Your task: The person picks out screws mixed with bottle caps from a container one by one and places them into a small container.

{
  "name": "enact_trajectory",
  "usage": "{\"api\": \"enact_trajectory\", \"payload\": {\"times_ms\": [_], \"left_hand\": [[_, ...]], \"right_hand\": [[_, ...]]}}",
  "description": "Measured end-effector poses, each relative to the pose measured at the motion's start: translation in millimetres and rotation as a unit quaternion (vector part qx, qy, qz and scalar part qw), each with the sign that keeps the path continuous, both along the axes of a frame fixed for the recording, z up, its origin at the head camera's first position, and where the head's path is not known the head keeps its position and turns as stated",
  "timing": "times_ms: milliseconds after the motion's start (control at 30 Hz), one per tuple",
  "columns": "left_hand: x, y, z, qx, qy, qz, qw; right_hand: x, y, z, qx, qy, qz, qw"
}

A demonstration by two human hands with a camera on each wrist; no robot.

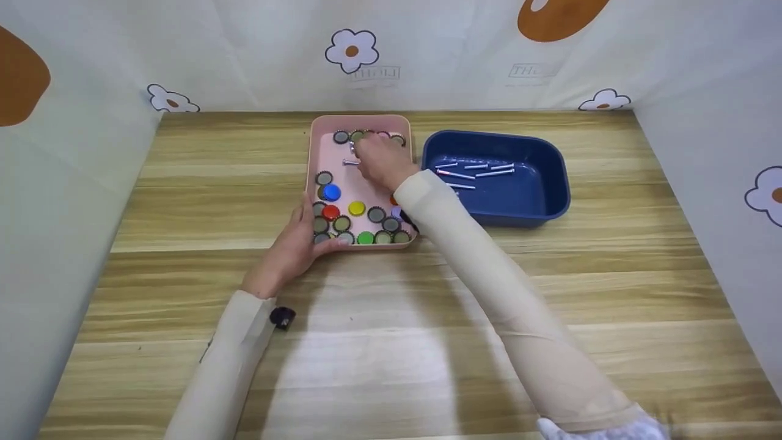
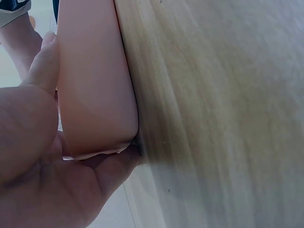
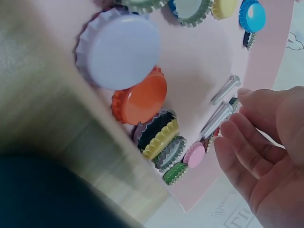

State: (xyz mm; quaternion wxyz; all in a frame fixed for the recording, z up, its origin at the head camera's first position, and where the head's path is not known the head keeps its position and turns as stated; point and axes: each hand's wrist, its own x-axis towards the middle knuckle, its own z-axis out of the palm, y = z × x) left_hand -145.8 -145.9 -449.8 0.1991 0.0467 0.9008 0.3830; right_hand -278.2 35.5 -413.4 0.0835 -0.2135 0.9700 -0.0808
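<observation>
My left hand [image 1: 294, 244] grips the near left corner of a pink tray [image 1: 360, 121], with the thumb along its front rim and the fingers against its left wall. Inside the tray my right hand [image 1: 383, 160] reaches down at the far end. Its curled fingertips are right at a silver screw [image 3: 216, 119], but I cannot tell whether they pinch it. A second screw [image 3: 225, 90] lies close by on the tray floor. Bottle caps are spread around, among them a blue cap [image 1: 332, 192], a yellow cap [image 1: 357, 208] and a green cap [image 1: 365, 238].
To the right of the pink tray stands a dark blue tray [image 1: 531, 201] holding several silver screws [image 1: 475, 167]. Both sit on a wood-grain table [image 1: 244, 201]. Flower-print sheets [image 1: 269, 55] rise at the back and both sides. The right forearm passes over the gap between the trays.
</observation>
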Motion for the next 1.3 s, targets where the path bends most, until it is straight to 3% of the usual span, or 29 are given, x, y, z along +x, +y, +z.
{"api": "enact_trajectory", "payload": {"times_ms": [200,467,600,900,1133,1300], "left_hand": [[0.8,0,1.0,0.0,-0.006,0.002,1.0],[1.5,-1,1.1,0.002,0.012,-0.004,0.9999],[3.2,-1,1.3,0.016,0.025,-0.008,0.9995],[4.3,-2,0.9,0.017,0.02,-0.002,0.9997],[4.0,-2,1.5,0.036,0.017,0.002,0.9992],[3.7,-1,1.5,0.031,0.007,0.007,0.9995]], "right_hand": [[1.7,-2,-1.5,0.035,-0.017,-0.011,0.999],[1.3,-4,2.5,0.052,0.002,0.01,0.999],[-0.7,-7,4.4,0.053,0.008,0.007,0.999],[-1.7,-13,5.9,0.027,-0.035,-0.019,0.999],[-2.9,-13,-0.4,0.012,-0.057,-0.035,0.998],[-3.2,-14,-7.8,0.028,-0.043,-0.028,0.998]]}}
